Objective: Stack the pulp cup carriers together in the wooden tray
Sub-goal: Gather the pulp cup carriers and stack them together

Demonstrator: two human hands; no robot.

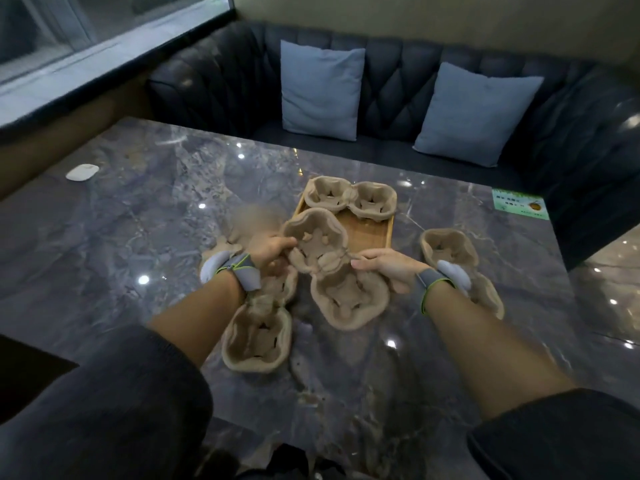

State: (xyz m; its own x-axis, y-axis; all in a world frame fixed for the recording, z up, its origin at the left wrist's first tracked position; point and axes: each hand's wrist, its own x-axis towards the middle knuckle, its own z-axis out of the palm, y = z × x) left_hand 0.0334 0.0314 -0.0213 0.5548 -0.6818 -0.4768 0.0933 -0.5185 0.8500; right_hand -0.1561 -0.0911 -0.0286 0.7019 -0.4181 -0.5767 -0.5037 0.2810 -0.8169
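Note:
A two-cup pulp carrier (350, 299) hangs above the table, held at its narrow middle. My left hand (268, 249) grips its left side and my right hand (389, 266) grips its right side. Its far cup overlaps the near end of the wooden tray (375, 233). One pulp carrier (351, 199) lies across the far end of that tray. Another carrier (258, 336) rests on the table under my left wrist. A further carrier (450, 251) lies to the right, partly hidden by my right wrist. A blurred carrier (249, 225) sits left of the tray.
The grey marble table (138, 237) carries a small white object (82, 172) at far left and a green sticker (519, 204) at far right. A dark sofa with two blue cushions (322, 90) runs along the far edge.

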